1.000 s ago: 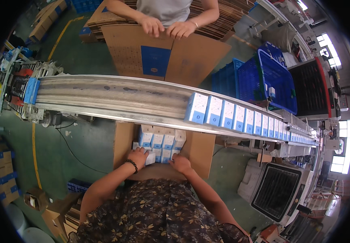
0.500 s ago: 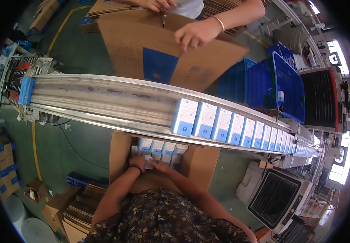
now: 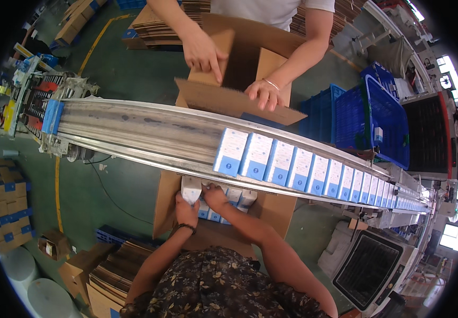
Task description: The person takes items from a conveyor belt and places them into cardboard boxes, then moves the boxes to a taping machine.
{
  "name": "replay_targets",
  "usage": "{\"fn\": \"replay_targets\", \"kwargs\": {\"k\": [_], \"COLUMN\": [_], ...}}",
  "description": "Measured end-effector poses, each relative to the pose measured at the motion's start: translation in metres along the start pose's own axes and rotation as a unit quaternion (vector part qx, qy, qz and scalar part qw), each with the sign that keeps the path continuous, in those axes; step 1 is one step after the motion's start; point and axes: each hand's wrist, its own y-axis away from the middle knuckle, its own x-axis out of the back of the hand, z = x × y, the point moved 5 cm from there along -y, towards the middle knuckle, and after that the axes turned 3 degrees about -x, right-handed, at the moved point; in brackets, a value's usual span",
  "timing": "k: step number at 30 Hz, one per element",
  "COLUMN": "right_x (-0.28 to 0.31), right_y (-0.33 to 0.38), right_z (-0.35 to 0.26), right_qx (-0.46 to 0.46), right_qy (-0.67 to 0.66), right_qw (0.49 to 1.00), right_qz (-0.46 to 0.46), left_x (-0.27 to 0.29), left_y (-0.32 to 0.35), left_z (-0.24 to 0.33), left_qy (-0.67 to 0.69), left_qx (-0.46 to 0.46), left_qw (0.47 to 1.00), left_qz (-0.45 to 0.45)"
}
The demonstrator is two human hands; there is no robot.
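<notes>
In front of me stands an open cardboard carton (image 3: 166, 204) with rows of small white-and-blue boxes (image 3: 232, 195) inside. My left hand (image 3: 186, 213) is closed around one white box (image 3: 191, 190) at the carton's far left corner, holding it tilted. Just to its right, my right hand (image 3: 216, 197) reaches into the carton over the packed boxes. Its fingers are curled beside the held box, and what they grip, if anything, is hidden.
A conveyor (image 3: 133, 124) crosses beyond the carton, carrying a row of white-and-blue boxes (image 3: 256, 156). Across it, a co-worker's hands (image 3: 265, 94) rest on another open carton (image 3: 229, 100). Blue crates (image 3: 385, 114) stand at right; flattened cartons (image 3: 118, 275) lie at lower left.
My left hand has come up with a white box at the carton's far left. My right hand has moved farther in. The co-worker's carton has turned, showing its open top; conveyor boxes have moved left.
</notes>
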Motion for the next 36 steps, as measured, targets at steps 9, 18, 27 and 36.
{"fn": "replay_targets", "kwargs": {"k": [9, 18, 27, 36], "right_x": [0.032, 0.005, -0.022, -0.044], "right_y": [0.097, 0.170, 0.127, 0.170], "right_z": [0.048, 0.112, 0.132, 0.196], "right_qx": [-0.090, -0.411, -0.554, -0.403], "right_qy": [-0.184, -0.355, -0.240, -0.153], "right_qw": [0.978, 0.836, 0.793, 0.889], "right_qz": [-0.032, -0.072, -0.078, -0.152], "left_x": [-0.105, -0.141, -0.123, -0.199], "left_y": [-0.042, -0.076, -0.013, -0.044], "left_z": [-0.039, -0.015, 0.018, 0.025], "left_qy": [-0.105, -0.333, -0.178, -0.289], "left_qx": [0.134, -0.019, 0.136, -0.009], "left_qw": [0.983, 0.891, 0.968, 0.903], "left_qz": [-0.066, -0.307, -0.114, -0.317]}}
